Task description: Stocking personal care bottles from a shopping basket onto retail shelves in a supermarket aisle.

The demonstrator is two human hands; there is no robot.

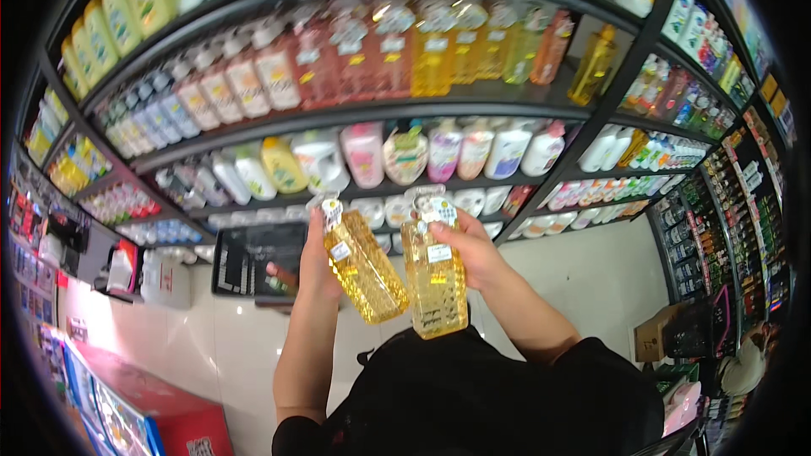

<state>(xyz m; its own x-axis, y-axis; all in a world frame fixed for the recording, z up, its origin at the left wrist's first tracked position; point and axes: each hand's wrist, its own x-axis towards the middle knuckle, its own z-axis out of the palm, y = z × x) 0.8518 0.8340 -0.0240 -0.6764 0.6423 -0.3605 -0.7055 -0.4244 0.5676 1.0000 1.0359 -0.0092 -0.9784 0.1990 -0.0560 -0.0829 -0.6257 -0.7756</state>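
Note:
My left hand (316, 263) grips a clear bottle of yellow liquid (365, 268) near its neck; the bottle tilts to the right. A second, matching yellow bottle (434, 279) hangs upright in my right hand (470, 247), held at its upper part. The two bottles almost touch at their lower ends. Both are raised in front of a black shelf unit (355, 111) filled with rows of bottles. One loose yellow bottle (593, 66) stands alone at the right end of the upper shelf.
A black crate (253, 257) sits on the white tiled floor below the shelves. A red cabinet (160, 409) is at lower left. More shelving (735, 203) runs along the right, with a cardboard box (655, 333) and a crouching person (748, 363) beside it.

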